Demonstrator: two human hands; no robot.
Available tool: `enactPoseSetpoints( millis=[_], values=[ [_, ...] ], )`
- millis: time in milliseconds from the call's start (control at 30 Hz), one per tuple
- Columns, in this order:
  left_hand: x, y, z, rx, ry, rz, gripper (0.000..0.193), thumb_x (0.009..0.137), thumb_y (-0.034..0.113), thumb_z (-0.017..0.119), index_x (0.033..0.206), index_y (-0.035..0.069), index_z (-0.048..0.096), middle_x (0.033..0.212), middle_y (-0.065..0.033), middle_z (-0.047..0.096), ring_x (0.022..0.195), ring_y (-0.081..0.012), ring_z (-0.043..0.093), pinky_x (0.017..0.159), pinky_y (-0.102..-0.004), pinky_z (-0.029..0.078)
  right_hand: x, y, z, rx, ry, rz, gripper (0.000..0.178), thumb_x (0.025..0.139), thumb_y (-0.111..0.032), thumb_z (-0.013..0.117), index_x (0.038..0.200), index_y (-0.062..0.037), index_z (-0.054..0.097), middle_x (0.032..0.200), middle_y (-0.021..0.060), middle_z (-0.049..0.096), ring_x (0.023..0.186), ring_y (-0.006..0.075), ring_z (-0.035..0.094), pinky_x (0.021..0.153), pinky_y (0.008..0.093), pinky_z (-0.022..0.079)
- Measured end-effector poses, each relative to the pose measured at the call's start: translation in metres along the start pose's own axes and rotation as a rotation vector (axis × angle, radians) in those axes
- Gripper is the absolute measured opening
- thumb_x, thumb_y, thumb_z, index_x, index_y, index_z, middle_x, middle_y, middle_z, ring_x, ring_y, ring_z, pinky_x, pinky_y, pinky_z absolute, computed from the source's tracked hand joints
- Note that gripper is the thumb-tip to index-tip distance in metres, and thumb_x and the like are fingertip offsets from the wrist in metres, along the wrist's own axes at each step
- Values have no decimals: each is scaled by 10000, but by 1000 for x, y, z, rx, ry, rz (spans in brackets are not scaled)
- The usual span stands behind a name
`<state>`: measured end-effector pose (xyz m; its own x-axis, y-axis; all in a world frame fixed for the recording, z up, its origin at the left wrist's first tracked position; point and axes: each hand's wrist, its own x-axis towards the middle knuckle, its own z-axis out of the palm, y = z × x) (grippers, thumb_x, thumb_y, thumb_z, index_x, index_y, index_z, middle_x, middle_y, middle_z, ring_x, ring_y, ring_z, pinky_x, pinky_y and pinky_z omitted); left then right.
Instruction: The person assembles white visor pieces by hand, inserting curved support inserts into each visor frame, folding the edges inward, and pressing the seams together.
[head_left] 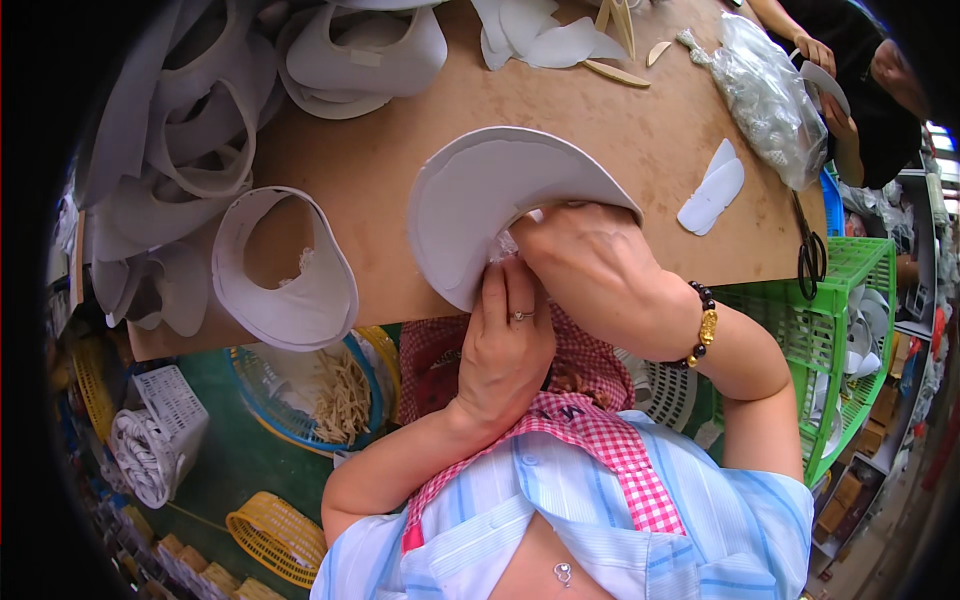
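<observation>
Head view: both hands pinch one white foam visor brim [500, 210] at its near edge over the tabletop [640, 140]. Left hand [505, 350] grips from below, right hand [600, 270] from the right; the brim's long axis runs left-right, away from both grips.

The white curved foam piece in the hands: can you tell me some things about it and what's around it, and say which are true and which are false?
1. Both hands hold the white curved foam piece. True: the left hand and right hand grip its lower edge.
2. The right wrist wears a dark bead bracelet. True.
3. The foam piece is bright red. False: it is white.
4. The black scissors lie in the left hand. False: they lie at the edge of the brown wooden table, on the right.
5. A green plastic crate stands to the right. True.
</observation>
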<state>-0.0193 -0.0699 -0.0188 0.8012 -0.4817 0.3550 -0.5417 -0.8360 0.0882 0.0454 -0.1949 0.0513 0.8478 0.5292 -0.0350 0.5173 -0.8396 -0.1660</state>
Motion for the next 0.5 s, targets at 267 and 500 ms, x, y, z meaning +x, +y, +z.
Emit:
enactPoseSetpoints(
  millis=[267,500],
  values=[
    [-1,0,3,-32,72,-64,278,716,14,620,986,-52,644,1136,-198,534,1036,-341,541,809,-358,529,5,5,5,-4,-28,-12,109,706,-34,636,811,-14,615,715,167,636,688,304,666,566,367,522],
    [0,-4,4,-1,97,33,291,747,25,556,984,-120,644,1040,-236,575,972,-323,580,819,-341,539,4,5,7,-59,-10,-55,159,665,-41,669,810,5,622,709,182,632,662,318,661,550,368,519]
  ],
)
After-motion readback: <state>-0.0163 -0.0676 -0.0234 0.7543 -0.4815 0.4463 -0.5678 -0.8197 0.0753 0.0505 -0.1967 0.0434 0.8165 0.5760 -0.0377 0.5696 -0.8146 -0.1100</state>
